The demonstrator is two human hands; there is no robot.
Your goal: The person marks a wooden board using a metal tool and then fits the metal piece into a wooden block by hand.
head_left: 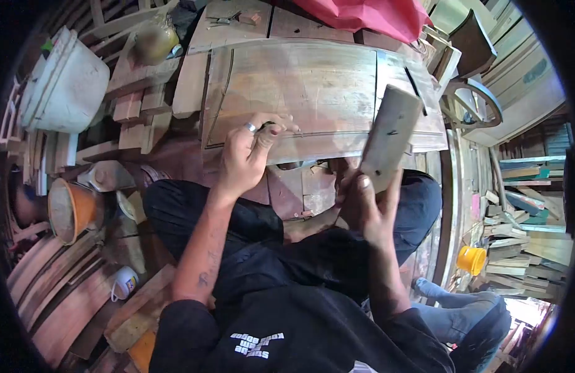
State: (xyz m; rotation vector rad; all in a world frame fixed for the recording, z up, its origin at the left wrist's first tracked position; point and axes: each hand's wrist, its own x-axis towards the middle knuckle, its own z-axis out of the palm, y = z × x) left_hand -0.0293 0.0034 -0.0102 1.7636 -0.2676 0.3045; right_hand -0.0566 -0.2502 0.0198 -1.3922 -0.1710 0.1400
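My right hand [376,214] grips a flat wooden block [393,133] by its lower end, with the block tilted upward over the right part of a wooden panel [287,81]. A dark mark and a small hole show on the block's face. My left hand [247,152], with a ring on one finger, is closed in a pinch above the panel's near left part. Something small and dark shows between its fingertips, too small to name. Across the panel's right end lies a thin dark stick-like thing [415,91].
Left of me stand a white bucket [76,84], an orange bucket [76,211] and a small white tub [124,283] among stacked wood. Pink cloth [374,15] lies beyond the panel. At right are a yellow bucket [471,260], wood piles and another person's jeans-clad leg [464,317].
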